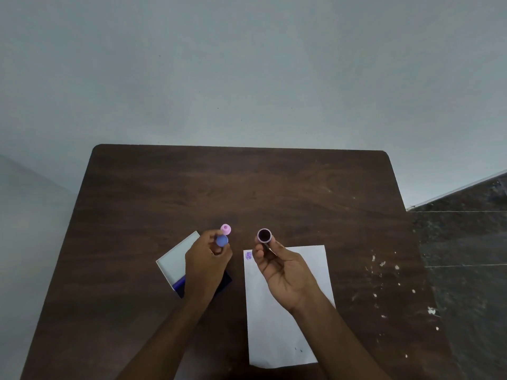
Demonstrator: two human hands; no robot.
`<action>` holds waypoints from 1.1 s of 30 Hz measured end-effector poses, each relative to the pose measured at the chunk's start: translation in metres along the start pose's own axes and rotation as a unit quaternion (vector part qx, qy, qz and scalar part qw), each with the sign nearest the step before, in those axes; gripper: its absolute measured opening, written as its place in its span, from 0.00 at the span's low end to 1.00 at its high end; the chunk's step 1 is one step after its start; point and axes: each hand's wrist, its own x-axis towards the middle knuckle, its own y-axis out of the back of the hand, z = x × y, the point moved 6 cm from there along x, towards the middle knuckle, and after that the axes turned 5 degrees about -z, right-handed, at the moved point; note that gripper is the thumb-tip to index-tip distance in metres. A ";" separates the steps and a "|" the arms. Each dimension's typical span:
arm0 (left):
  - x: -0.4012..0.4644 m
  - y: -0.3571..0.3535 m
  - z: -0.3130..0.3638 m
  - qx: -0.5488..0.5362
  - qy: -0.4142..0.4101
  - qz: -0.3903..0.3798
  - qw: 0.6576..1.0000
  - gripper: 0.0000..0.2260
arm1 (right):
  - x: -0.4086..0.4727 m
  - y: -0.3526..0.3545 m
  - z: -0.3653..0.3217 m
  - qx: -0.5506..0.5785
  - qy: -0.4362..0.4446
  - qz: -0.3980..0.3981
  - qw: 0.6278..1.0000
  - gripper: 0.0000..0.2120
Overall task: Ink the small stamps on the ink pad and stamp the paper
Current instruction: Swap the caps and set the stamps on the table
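My left hand [206,263] pinches a small blue round stamp [222,240] at its fingertips, above the open ink pad [178,263], whose white lid lies open to the left and whose dark blue pad is mostly hidden under the hand. A pink stamp [225,229] stands on the table just beyond the blue one. My right hand [282,270] holds a purple stamp [264,235] with its dark round face turned up toward me, over the top of the white paper [285,333]. One purple print [248,255] shows at the paper's top left corner.
The dark wooden table [247,187] stretches far beyond the hands toward a plain grey wall. White paint flecks [395,275] dot the table's right side. A dark speckled floor [466,256] lies past the right edge.
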 end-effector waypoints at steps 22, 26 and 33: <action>-0.028 0.037 0.066 0.016 -0.228 -0.179 0.957 0.21 | 0.005 -0.014 0.014 -0.211 0.110 0.004 0.971 0.11; -0.013 0.028 0.061 0.019 -0.043 -0.222 0.974 0.24 | 0.003 -0.015 0.008 -0.249 0.158 0.009 0.956 0.13; -0.022 0.038 0.071 -0.002 -0.065 -0.219 0.973 0.15 | 0.005 -0.017 0.004 -0.285 0.184 0.000 0.941 0.13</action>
